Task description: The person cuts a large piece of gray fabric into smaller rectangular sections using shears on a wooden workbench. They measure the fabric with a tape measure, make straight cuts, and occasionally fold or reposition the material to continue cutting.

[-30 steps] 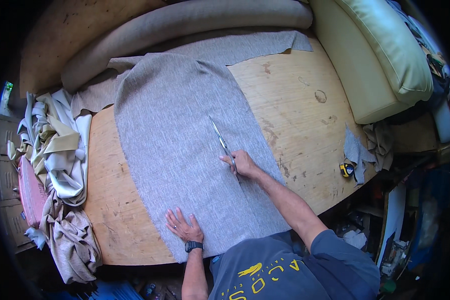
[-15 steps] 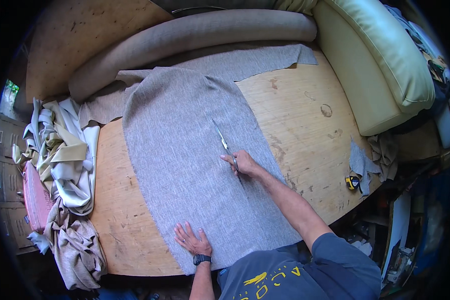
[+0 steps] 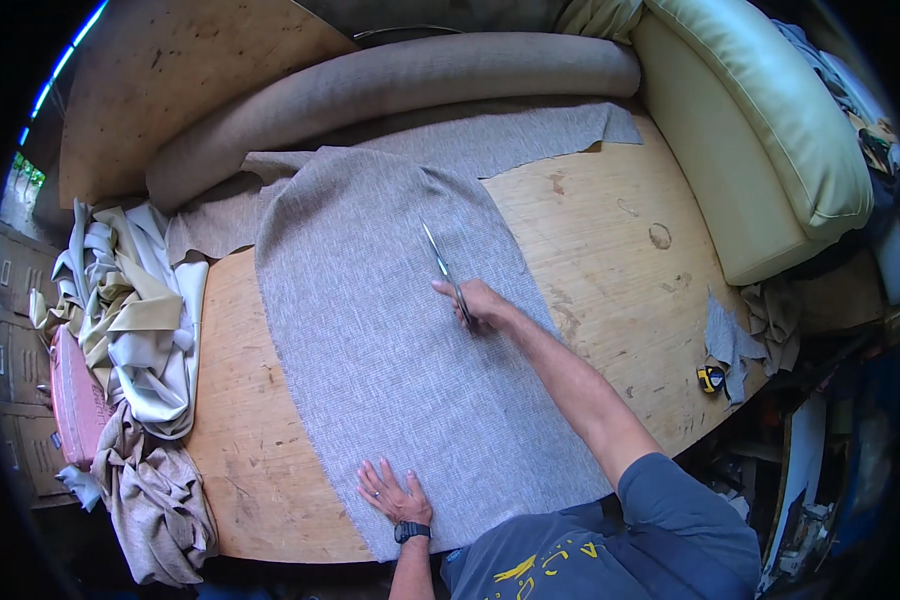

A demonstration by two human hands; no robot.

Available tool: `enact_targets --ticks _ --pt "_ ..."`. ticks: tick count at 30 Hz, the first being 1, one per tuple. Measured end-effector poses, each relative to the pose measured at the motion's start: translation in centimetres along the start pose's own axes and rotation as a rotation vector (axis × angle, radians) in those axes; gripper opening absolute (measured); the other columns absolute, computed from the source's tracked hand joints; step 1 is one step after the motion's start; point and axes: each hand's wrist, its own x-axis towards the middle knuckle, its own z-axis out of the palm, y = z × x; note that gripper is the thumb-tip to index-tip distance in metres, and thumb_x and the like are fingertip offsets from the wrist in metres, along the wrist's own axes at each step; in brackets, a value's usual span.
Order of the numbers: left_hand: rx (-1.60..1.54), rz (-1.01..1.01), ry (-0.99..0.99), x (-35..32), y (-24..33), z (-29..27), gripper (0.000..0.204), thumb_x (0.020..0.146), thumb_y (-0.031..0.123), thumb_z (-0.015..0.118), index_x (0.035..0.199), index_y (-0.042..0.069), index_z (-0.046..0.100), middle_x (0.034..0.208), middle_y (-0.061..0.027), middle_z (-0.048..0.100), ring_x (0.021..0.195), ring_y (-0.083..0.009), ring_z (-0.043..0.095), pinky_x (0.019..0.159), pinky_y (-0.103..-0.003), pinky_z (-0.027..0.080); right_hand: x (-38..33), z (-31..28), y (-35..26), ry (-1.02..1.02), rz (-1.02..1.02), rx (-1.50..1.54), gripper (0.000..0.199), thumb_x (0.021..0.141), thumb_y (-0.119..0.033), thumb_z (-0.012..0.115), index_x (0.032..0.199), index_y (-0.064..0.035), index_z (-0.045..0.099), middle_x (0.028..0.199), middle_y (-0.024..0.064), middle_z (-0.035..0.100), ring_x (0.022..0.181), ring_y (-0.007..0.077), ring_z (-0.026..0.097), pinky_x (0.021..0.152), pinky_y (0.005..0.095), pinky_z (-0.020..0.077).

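Note:
A wide length of grey woven fabric (image 3: 390, 330) lies spread over the wooden table and runs down to its near edge. My right hand (image 3: 482, 305) is closed around the handles of a pair of scissors (image 3: 437, 252), held above or against the middle of the fabric. The long metal blades point away from me and slightly left, and look nearly together. Near the front left edge of the cloth, my left hand (image 3: 394, 495) presses flat with its fingers spread. A dark watch (image 3: 411, 531) is on that wrist.
A thick fabric roll (image 3: 400, 85) lies across the back of the wooden table (image 3: 620, 270). At right stands a cream padded sofa part (image 3: 750, 130), with a tape measure (image 3: 710, 379) and grey scraps (image 3: 732, 345) nearer me. Piled cloth (image 3: 150, 320) and a pink case (image 3: 78, 395) line the left.
The scissors and my right hand have shifted slightly up and left over the fabric. My left hand still lies flat on the cloth. The whole view has tilted a little.

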Motion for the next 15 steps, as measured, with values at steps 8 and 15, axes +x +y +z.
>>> enact_targets --ticks 8,15 --pt "-0.024 -0.013 -0.002 -0.2 0.2 0.1 0.065 0.093 0.031 0.064 0.150 0.006 0.046 0.165 -0.0208 0.029 0.155 -0.0402 0.019 0.125 -0.062 0.008 5.8 -0.3 3.0 0.115 -0.241 -0.112 0.060 0.085 -0.062 0.077 0.063 -0.0103 0.055 0.057 0.0043 0.057 0.046 0.0170 0.056 0.045 0.0341 0.0452" --pt "-0.047 -0.057 -0.010 0.0 -0.2 0.3 0.066 0.092 0.033 0.066 0.151 0.008 0.047 0.166 -0.0206 0.026 0.156 -0.0389 0.015 0.126 -0.060 0.007 -1.4 0.2 2.2 -0.002 -0.036 -0.054 0.060 0.085 -0.067 0.073 0.068 -0.0125 0.058 0.059 0.0037 0.059 0.047 0.0155 0.058 0.045 0.0339 0.0446"
